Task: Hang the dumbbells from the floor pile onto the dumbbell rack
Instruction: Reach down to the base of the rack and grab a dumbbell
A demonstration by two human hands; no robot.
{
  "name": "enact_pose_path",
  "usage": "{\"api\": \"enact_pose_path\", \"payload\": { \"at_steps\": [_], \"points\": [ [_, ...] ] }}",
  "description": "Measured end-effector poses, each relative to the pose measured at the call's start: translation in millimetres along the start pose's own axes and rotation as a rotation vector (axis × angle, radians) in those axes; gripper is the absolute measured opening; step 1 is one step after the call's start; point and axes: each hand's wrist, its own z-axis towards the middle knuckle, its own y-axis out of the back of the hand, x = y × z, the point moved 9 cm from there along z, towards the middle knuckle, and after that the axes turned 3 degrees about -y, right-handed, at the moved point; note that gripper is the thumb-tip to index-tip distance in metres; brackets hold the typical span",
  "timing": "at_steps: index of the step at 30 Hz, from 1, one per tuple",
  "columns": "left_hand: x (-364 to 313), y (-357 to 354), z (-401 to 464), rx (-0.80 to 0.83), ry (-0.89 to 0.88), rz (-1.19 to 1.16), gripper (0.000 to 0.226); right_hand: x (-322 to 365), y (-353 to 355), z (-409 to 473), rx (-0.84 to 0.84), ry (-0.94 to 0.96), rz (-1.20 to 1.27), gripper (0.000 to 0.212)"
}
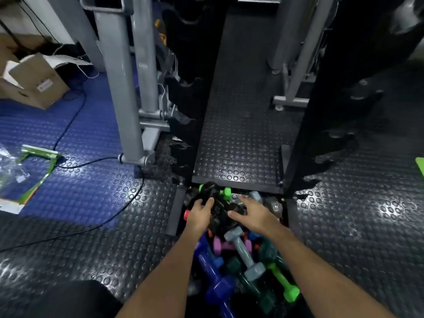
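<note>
Head view: my left hand (199, 214) has its fingers clenched on a black dumbbell (214, 198) at the far end of the floor pile (238, 253). My right hand (251, 214) hovers spread over the pile, grasping nothing. The dumbbell rack (305, 125) stands just beyond. Risk: neighbouring dumbbells are interlocked; lifting could roll the grey dumbbell (243, 251) onto my fingers.

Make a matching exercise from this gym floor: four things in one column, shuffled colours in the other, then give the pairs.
Things:
1. dumbbell across the middle of the pile
2. dumbbell at the pile's right edge
3. dumbbell at the pile's left edge
4. cardboard box

Colours:
A. purple-blue
B. brown
C. grey
D. bright green

Pairs: 1-C, 2-D, 3-A, 4-B
</note>
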Motion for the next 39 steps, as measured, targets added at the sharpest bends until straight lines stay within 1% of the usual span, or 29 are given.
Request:
{"api": "enact_pose_path", "payload": {
  "at_steps": [2, 4, 7, 9, 11, 14, 16, 18, 21, 24, 27, 30, 34, 37, 39],
  "points": [
    [14.8, -7.9, 21.2, -0.020, 0.029, -0.084, 0.068, -8.0, -11.4, 15.8, -0.012, -0.021, 0.008, 0.089],
    [31.9, -15.6, 46.1, -0.035, 0.069, -0.150, 0.063, -18.7, -27.4, 35.5, -0.022, -0.046, 0.002, 0.092],
    [57.3, -25.2, 69.4, -0.079, 0.124, -0.317, 0.036, -28.2, -54.0, 58.7, -0.059, -0.089, 0.012, 0.098],
    [67.2, -31.2, 75.7, -0.097, 0.160, -0.444, 0.029, -28.1, -67.2, 65.7, -0.071, -0.093, -0.019, 0.104],
    [73.6, -36.0, 87.9, -0.090, 0.175, -0.479, 0.031, -32.5, -81.0, 74.2, -0.082, -0.109, -0.059, 0.109],
    [78.4, -40.3, 108.3, -0.083, 0.215, -0.624, 0.041, -40.5, -95.6, 89.1, -0.083, -0.111, -0.055, 0.115],
    [77.6, -46.2, 118.7, -0.034, 0.244, -0.743, 0.051, -44.5, -100.3, 95.6, -0.102, -0.122, -0.025, 0.118],
    [79.2, -54.4, 130.5, 0.009, 0.270, -0.820, 0.058, -48.1, -100.9, 97.9, -0.140, -0.136, 0.020, 0.115],
    [81.2, -62.6, 142.8, 0.029, 0.305, -0.853, 0.056, -54.4, -99.0, 101.2, -0.182, -0.133, 0.068, 0.108],
    [77.8, -69.1, 141.7, 0.054, 0.341, -0.830, 0.038, -58.5, -96.9, 103.6, -0.218, -0.122, 0.089, 0.108],
    [77.3, -83.0, 147.4, 0.104, 0.365, -0.847, 0.027, -55.7, -97.7, 105.7, -0.230, -0.106, 0.089, 0.105],
    [80.9, -88.9, 153.9, 0.057, 0.383, -0.863, 0.018, -51.2, -96.9, 104.9, -0.244, -0.103, 0.084, 0.102],
    [82.7, -90.9, 151.2, -0.023, 0.373, -0.938, 0.022, -36.7, -81.0, 95.7, -0.326, -0.073, 0.093, 0.103],
    [78.6, -84.2, 142.0, -0.057, 0.342, -1.048, 0.016, -19.4, -76.3, 83.1, -0.364, -0.031, 0.068, 0.099],
    [72.4, -67.6, 132.1, -0.101, 0.283, -1.108, 0.014, -7.0, -76.7, 75.3, -0.360, -0.011, 0.090, 0.097]
  ]
}}
